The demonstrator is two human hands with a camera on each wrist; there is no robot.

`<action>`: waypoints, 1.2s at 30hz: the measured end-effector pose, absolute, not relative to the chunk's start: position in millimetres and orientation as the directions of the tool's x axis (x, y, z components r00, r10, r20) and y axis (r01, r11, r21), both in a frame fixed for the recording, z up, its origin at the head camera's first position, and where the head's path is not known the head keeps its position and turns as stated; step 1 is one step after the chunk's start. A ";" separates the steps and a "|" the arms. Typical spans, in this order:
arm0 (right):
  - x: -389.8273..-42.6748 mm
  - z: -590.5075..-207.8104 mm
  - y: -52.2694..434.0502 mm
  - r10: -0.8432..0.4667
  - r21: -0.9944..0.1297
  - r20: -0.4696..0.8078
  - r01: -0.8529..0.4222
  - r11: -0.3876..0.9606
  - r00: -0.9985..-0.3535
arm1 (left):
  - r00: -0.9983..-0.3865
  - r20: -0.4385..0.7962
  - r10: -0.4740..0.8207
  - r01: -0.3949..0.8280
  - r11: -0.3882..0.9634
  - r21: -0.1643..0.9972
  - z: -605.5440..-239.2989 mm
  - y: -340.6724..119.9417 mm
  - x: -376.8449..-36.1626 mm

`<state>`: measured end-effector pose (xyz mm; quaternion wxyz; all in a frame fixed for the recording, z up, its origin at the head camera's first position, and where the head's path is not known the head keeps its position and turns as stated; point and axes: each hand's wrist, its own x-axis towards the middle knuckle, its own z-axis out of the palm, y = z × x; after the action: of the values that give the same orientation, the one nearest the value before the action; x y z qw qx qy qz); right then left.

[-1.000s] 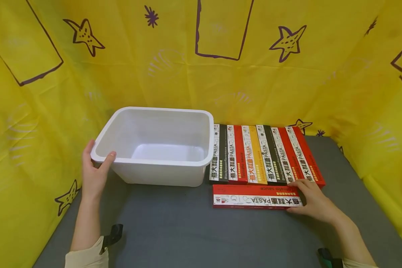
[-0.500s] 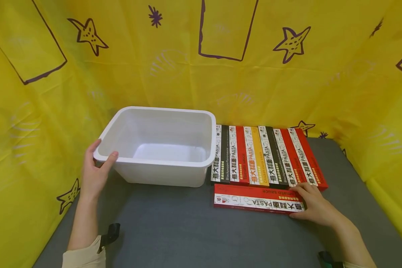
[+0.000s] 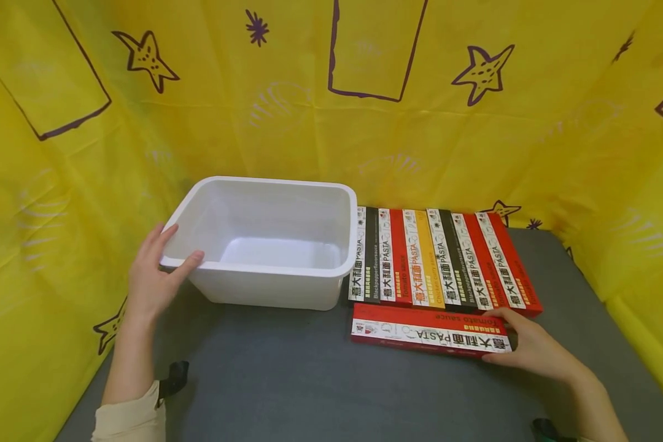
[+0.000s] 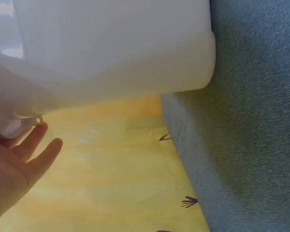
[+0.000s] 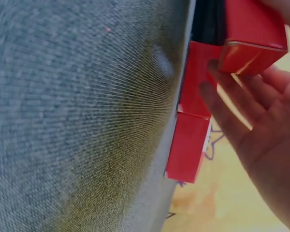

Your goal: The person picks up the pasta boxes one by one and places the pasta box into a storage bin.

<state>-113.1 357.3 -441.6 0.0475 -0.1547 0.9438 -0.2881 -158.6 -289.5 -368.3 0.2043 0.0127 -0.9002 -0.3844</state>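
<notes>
- Left hand rests with relaxed, straight fingers against the near left corner of the white rectangular plastic tub.
- Right hand grips the end of the long red cardboard pasta box, lying crosswise on the grey table before the row of pasta boxes.

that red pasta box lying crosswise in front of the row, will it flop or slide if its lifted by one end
The red pasta box looks like stiff, flat cardboard, so it should probably stay rigid. It is long and the right hand holds only its right end, so the far end may dip or swing. On the grey mat it likely drags rather than slides freely.
</notes>
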 end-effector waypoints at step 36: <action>-112.1 -384.3 334.8 -0.332 -0.879 0.452 -0.476 -0.012 -0.828 | -0.916 0.325 -0.236 0.123 0.605 0.787 -369.7 -285.4 -165.5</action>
<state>-112.1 334.8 -384.3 -0.0553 -0.2883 0.7007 -0.6502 -165.5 -285.4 -369.7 0.2024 0.0323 -0.8727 -0.4432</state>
